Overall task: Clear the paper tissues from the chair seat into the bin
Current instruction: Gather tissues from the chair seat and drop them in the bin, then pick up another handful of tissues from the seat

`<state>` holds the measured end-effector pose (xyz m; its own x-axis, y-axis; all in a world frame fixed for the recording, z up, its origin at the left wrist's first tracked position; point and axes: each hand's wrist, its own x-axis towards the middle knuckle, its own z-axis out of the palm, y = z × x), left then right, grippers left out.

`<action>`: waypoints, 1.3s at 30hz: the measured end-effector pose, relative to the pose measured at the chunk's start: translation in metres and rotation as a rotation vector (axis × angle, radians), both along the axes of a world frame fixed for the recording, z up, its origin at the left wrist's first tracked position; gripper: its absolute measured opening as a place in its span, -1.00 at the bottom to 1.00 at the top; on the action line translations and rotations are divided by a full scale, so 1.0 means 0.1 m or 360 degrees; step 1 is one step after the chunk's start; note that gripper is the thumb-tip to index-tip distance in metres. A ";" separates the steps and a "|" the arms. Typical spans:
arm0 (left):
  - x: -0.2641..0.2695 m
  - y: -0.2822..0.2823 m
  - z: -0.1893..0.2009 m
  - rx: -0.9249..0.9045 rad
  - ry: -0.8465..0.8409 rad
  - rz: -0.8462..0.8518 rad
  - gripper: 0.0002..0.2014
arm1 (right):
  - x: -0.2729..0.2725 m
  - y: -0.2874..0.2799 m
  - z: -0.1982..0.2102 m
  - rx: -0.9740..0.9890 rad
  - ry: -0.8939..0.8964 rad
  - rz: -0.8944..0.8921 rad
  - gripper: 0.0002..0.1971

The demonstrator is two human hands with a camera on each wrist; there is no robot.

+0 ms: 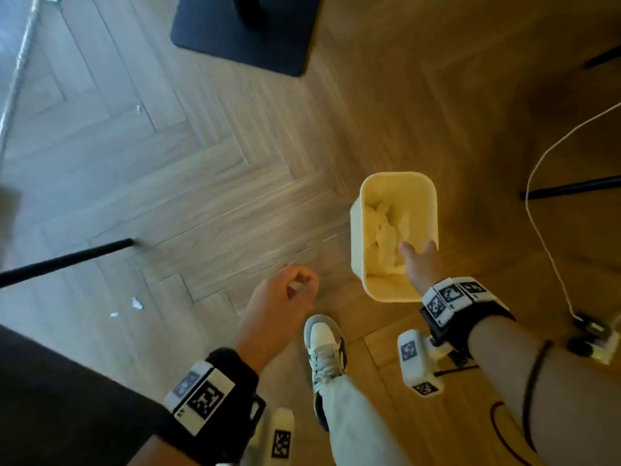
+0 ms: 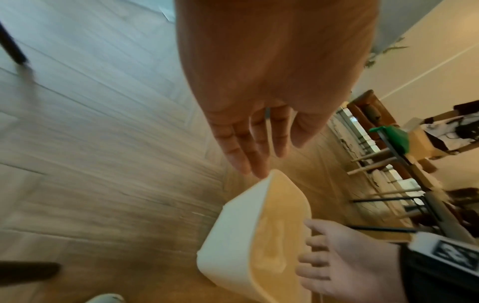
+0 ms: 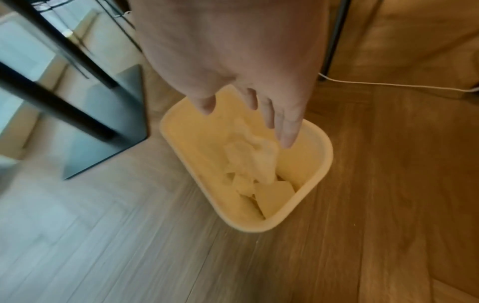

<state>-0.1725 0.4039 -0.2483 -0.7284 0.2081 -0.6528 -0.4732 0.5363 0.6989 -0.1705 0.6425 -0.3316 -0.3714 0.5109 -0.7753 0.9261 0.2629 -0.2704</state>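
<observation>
Right hand: fingers spread, empty, above cream rectangular plastic bin for dropping; crumpled white paper tissues lay beneath. Left hand: loosely curled, contents unclear.

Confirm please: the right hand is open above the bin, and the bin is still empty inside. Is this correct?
Not quite. The right hand is open above the bin, but the bin is not empty: crumpled paper tissues lie inside it, as the right wrist view shows.
</observation>
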 end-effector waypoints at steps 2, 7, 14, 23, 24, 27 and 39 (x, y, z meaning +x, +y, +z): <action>0.02 -0.33 0.23 -0.0113 -0.0010 0.0083 -0.88 | -0.06 -0.24 0.24 -0.0017 0.0040 0.0237 -0.44; 0.22 -1.09 0.92 -0.0168 -0.0021 0.0369 -0.88 | -0.15 -1.40 1.13 -0.0343 0.0320 0.0980 -0.72; 0.81 -2.26 1.65 -0.0146 0.0035 0.0815 -0.90 | 0.20 -3.28 2.15 -0.0722 0.0410 0.1936 -0.77; 1.65 -3.48 1.66 -0.1106 -0.0286 -0.0133 -0.08 | 1.14 -3.98 2.42 -0.0379 0.0163 0.2771 0.20; 1.66 -3.49 1.57 -0.1073 -0.0359 -0.0198 0.00 | 1.20 -3.97 2.40 -0.0329 0.0161 0.2800 0.23; 1.66 -3.46 1.36 -0.1120 -0.0341 -0.0301 -0.01 | 1.35 -4.03 2.27 -0.0208 0.0153 0.2851 0.29; 1.86 -3.78 1.25 -0.1017 0.0247 0.0401 -0.82 | 1.39 -4.61 1.88 0.0157 0.0677 0.2853 -0.18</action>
